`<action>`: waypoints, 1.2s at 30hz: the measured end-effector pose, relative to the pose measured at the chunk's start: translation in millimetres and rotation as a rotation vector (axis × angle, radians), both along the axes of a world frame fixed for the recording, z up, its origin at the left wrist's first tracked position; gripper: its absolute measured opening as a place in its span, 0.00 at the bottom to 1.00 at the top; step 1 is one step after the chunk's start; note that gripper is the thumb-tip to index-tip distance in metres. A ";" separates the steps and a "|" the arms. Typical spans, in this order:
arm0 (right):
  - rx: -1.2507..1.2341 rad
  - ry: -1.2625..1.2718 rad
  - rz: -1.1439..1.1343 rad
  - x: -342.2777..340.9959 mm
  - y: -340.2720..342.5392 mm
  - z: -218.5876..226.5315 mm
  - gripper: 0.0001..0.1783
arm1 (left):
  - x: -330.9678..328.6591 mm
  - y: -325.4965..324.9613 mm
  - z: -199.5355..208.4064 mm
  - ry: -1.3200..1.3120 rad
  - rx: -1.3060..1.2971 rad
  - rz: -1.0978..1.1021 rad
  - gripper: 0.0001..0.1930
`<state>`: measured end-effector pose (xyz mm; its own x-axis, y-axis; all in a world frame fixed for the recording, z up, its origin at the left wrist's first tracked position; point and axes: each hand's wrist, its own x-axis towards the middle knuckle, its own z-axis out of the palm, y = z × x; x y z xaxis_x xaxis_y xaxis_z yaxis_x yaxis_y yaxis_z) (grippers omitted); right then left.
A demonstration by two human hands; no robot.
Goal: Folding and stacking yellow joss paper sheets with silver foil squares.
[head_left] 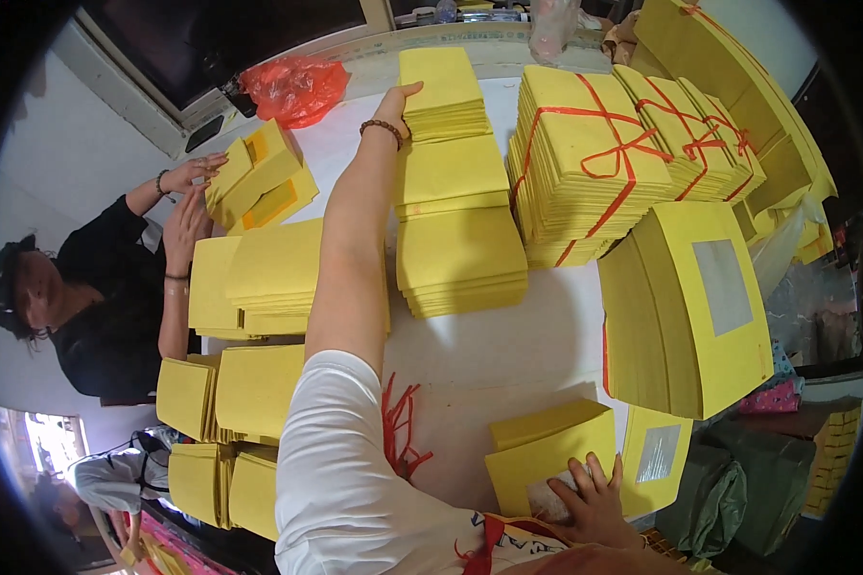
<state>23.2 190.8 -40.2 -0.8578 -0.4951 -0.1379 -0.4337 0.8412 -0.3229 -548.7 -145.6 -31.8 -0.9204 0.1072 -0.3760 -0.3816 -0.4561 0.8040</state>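
Observation:
My left arm stretches across the table, and my left hand (393, 109) grips the left edge of the far stack of yellow envelopes (439, 79). One digit lies over the top of that stack; the rest of the fingers are partly hidden. Two more stacks, a middle stack (451, 171) and a nearer stack (460, 251), run toward me in line with it. At the near edge, my right hand (587, 503) lies with fingers spread on a windowed yellow envelope (520, 470). Another windowed envelope (657, 460) lies just right of it.
Envelope bundles tied with red ribbon (594, 134) stand at the back right. Nearer, a large windowed pile (686, 307) leans over. More stacks (264, 388) fill the left side. Red ribbons (403, 422) lie mid-table. A co-worker (96, 297) handles envelopes (259, 177) at left.

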 end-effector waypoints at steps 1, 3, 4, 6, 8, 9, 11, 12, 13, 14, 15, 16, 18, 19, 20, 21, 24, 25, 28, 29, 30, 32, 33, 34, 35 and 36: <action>0.002 -0.006 -0.001 0.9 0.5 -0.7 0.33 | 0.5 1.9 -1.3 0.000 -0.003 -0.005 0.18; -0.016 0.017 -0.003 0.4 1.5 -4.0 0.33 | 3.2 2.4 -2.5 0.047 0.027 -0.010 0.18; -0.032 0.035 -0.001 1.2 1.8 -5.2 0.33 | 3.5 1.3 0.0 0.044 0.023 -0.015 0.18; -0.036 0.020 -0.008 2.2 2.3 -4.0 0.32 | 3.4 -1.5 12.3 0.044 0.054 -0.012 0.18; -0.038 0.009 -0.016 2.1 1.6 -2.1 0.32 | 6.8 2.1 20.1 0.032 0.049 -0.024 0.18; -0.026 -0.001 -0.016 2.5 2.1 -0.5 0.32 | 5.1 4.2 17.4 0.010 0.076 -0.008 0.18; -0.017 -0.009 -0.017 2.6 2.5 -2.7 0.31 | 4.0 7.8 10.7 -0.009 0.100 0.006 0.18; -0.024 0.005 -0.015 3.4 2.5 -4.8 0.31 | 7.3 10.4 2.6 0.021 0.039 0.028 0.18; -0.031 0.018 -0.013 3.8 2.7 -6.2 0.31 | 8.1 11.8 -4.5 0.051 -0.024 0.050 0.17; -0.033 0.016 -0.015 2.8 2.4 -6.9 0.31 | 5.4 9.9 -7.5 0.049 -0.025 0.048 0.17; -0.032 0.013 -0.015 1.2 2.1 -7.0 0.31 | 1.9 5.7 -8.3 0.025 0.028 0.028 0.17; -0.036 0.007 -0.012 1.1 1.4 -6.6 0.31 | -2.2 -0.1 -10.3 0.000 0.077 0.011 0.17; -0.036 -0.007 -0.009 2.3 2.1 -4.7 0.31 | -13.7 -4.8 -12.2 -0.005 0.077 -0.023 0.18; -0.027 -0.019 -0.015 2.2 3.0 -4.3 0.31 | -16.5 1.9 -11.5 0.027 0.015 -0.015 0.17; -0.026 -0.021 -0.016 2.6 3.4 -5.4 0.31 | -17.5 7.5 -11.5 0.059 -0.047 -0.005 0.17; -0.032 -0.014 -0.016 3.3 3.7 -7.1 0.32 | -16.1 10.6 -11.5 0.095 -0.066 0.004 0.17; -0.043 0.001 -0.010 3.6 4.1 -8.1 0.33 | -16.4 7.4 -6.5 0.122 -0.103 0.004 0.17; -0.049 0.006 -0.005 3.6 3.8 -8.1 0.33 | -16.7 4.4 -3.8 0.123 -0.105 0.006 0.17; -0.054 -0.011 -0.020 6.5 4.9 -9.6 0.33 | -7.7 5.9 7.1 0.129 -0.116 -0.036 0.18; -0.053 -0.013 -0.024 7.2 4.9 -8.6 0.33 | 6.7 14.6 18.6 0.120 -0.199 -0.010 0.20; -0.046 -0.020 -0.028 7.5 5.0 -7.5 0.34 | 14.7 20.3 23.9 0.111 -0.281 0.015 0.23; -0.043 -0.017 -0.017 6.3 5.6 -5.9 0.34 | 16.8 14.4 29.8 0.124 -0.304 0.048 0.29; -0.049 -0.011 -0.016 6.3 5.1 -6.0 0.34 | 17.0 11.3 31.0 0.131 -0.326 0.075 0.36; -0.055 -0.004 -0.013 4.5 4.2 -6.1 0.35 | 12.0 6.2 29.4 0.136 -0.324 0.082 0.36; -0.056 0.001 -0.005 2.7 3.7 -6.6 0.35 | 6.6 0.9 26.9 0.116 -0.389 0.112 0.42; -0.057 0.009 0.001 0.7 3.0 -7.2 0.35 | 2.3 -5.3 24.9 0.094 -0.454 0.144 0.49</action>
